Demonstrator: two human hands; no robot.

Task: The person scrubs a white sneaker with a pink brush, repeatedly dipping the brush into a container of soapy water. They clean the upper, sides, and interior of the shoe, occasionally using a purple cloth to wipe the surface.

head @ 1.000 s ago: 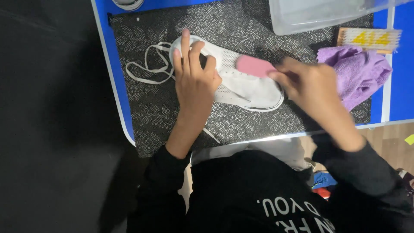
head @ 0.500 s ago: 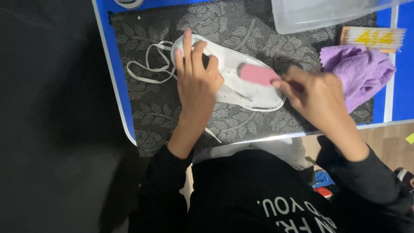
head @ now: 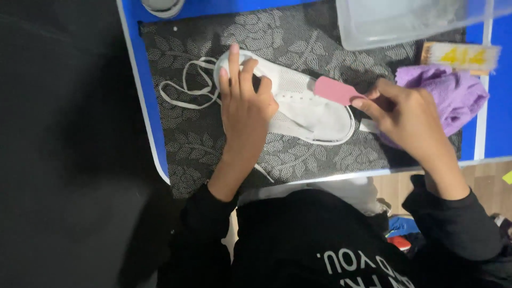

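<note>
A white sneaker (head: 309,109) lies on its side on a dark leaf-patterned mat (head: 192,144), its loose white laces (head: 184,88) trailing to the left. My left hand (head: 242,104) presses flat on the shoe's heel end and holds it down. My right hand (head: 405,114) grips a flat pink brush (head: 336,89), whose head rests against the toe end of the shoe.
A purple cloth (head: 453,93) lies bunched behind my right hand. A clear plastic tub (head: 405,18) stands at the back right, with a yellow-and-white card (head: 461,54) below it. The blue table edge (head: 146,106) runs down the left; a grey round object (head: 160,6) sits at the top.
My right hand has drawn back to the right, pulling the pink brush along the shoe toward its toe. The left hand has stayed put on the shoe.
</note>
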